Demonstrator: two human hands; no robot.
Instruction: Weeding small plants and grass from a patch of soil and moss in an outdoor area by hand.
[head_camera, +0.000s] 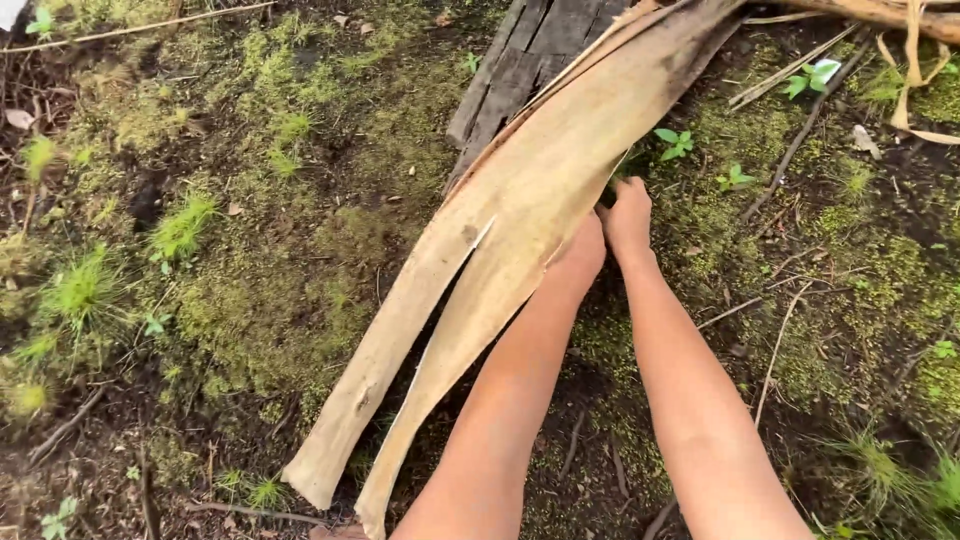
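A long dry tan palm sheath lies slantwise on the mossy ground, split into two strips at its near end. My left hand is tucked under the sheath's right edge, its fingers hidden beneath it. Beside it, my right hand rests at the same edge, fingers curled down toward the ground. Whether either hand grips the sheath is hidden.
A dark weathered wooden plank lies under the sheath's far part. Moss, grass tufts, thin twigs and small green seedlings cover the dark soil. More dry stalks lie at the top right.
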